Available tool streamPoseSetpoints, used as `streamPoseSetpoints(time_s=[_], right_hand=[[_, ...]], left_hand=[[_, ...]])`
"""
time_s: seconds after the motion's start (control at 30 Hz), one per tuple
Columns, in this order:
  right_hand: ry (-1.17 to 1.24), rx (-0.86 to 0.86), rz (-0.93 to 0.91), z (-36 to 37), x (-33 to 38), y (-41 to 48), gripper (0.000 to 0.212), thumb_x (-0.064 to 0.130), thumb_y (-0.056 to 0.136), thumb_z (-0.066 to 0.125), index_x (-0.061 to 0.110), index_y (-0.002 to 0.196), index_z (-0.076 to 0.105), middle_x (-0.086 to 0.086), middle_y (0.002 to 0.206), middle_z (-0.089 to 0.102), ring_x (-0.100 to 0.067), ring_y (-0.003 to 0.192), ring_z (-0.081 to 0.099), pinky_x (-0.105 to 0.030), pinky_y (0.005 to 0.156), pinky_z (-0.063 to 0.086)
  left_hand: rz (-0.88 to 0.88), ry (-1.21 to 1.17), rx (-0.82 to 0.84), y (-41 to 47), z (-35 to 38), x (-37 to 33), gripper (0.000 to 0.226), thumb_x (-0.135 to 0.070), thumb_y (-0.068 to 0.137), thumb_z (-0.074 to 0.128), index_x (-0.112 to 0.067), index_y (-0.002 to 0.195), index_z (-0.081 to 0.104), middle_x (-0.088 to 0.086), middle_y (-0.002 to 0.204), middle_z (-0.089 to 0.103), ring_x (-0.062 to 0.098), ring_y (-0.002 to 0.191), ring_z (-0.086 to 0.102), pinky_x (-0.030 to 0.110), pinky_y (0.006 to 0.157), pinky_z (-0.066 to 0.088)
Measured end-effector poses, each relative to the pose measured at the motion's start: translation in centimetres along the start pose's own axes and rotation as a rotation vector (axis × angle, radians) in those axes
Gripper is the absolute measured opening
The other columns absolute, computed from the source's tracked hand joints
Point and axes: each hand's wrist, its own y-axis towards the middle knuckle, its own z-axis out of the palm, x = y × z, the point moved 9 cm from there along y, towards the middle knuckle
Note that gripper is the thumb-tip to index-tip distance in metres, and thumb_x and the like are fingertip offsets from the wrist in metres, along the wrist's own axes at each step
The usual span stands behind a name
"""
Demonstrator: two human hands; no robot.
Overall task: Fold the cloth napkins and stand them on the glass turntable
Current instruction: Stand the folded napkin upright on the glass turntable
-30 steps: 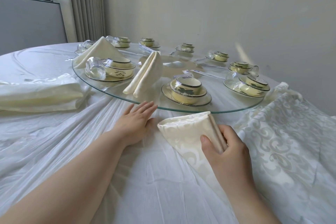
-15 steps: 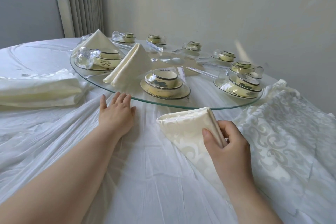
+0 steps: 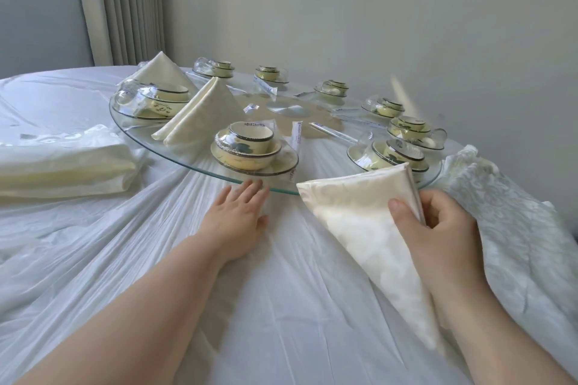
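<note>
- The round tabletop (image 3: 281, 306) is draped in creased white cloth.
- The turntable (image 3: 322, 162) sits at its middle, ringed with wrapped dish sets (image 3: 253, 150).
- A patterned cloth (image 3: 519, 228) lies heaped at the right.
- A pile of napkins (image 3: 62, 166) rests on the left, off the glass.
- The folded napkin (image 3: 359, 225), a long triangle, is just in front of the turntable's near rim.
- Two napkins (image 3: 200, 116) stand as cones on the glass at the left.
- The right hand (image 3: 444, 228) pinches the folded napkin's thick edge, thumb on top, fingers curled behind.
- The left hand (image 3: 234, 216) lies flat, palm down, fingers straight, tips at the rim.
</note>
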Motion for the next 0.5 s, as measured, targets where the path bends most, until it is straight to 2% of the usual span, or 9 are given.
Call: streamPoseSetpoints(time_s=[0.13,0.2,0.3,0.4,0.5], right_hand=[[-0.114,0.017,-0.028,1.0,1.9,4.1,0.013,0.015,0.083,0.061,0.011,0.073,0.054,0.006,0.06,0.049,-0.008,0.054,0.045,-0.013,0.048,0.034],[-0.164,0.009,-0.003,2.6,2.1,6.4,0.009,0.016,0.084,0.059,0.01,0.079,0.054,0.006,0.061,0.048,-0.02,0.064,0.047,-0.025,0.055,0.033],[-0.232,-0.041,0.048,5.5,1.7,9.2,0.01,0.019,0.085,0.055,0.013,0.081,0.049,0.001,0.066,0.049,-0.025,0.075,0.046,-0.026,0.058,0.022],[-0.302,-0.092,0.053,8.6,1.1,11.1,0.009,0.02,0.087,0.052,0.011,0.088,0.05,-0.011,0.09,0.059,-0.032,0.089,0.053,-0.026,0.063,0.026],[-0.325,-0.126,0.084,11.1,-0.1,12.3,0.02,0.019,0.088,0.05,0.005,0.102,0.053,-0.014,0.108,0.06,-0.033,0.098,0.054,-0.029,0.068,0.031]], left_hand=[[-0.051,0.009,0.018,0.1,-0.1,0.4,0.056,-0.033,0.1,0.026,-0.022,0.147,-0.002,-0.003,0.156,-0.005,0.013,0.143,-0.007,0.029,0.113,-0.006],[-0.062,-0.002,0.039,0.2,0.0,0.8,0.056,-0.035,0.1,0.026,-0.022,0.147,-0.001,-0.002,0.156,-0.006,0.014,0.143,-0.008,0.03,0.113,-0.005],[-0.072,0.001,0.081,0.2,0.3,1.4,0.058,-0.039,0.099,0.027,-0.024,0.147,-0.003,-0.002,0.155,-0.01,0.015,0.142,-0.01,0.032,0.113,-0.006],[-0.084,0.002,0.079,0.3,0.3,1.9,0.06,-0.042,0.098,0.028,-0.026,0.147,-0.003,-0.003,0.155,-0.01,0.014,0.142,-0.011,0.032,0.113,-0.007],[-0.087,0.015,0.063,0.5,0.2,2.0,0.061,-0.044,0.098,0.028,-0.026,0.147,-0.003,-0.003,0.155,-0.011,0.014,0.142,-0.011,0.033,0.113,-0.007]])
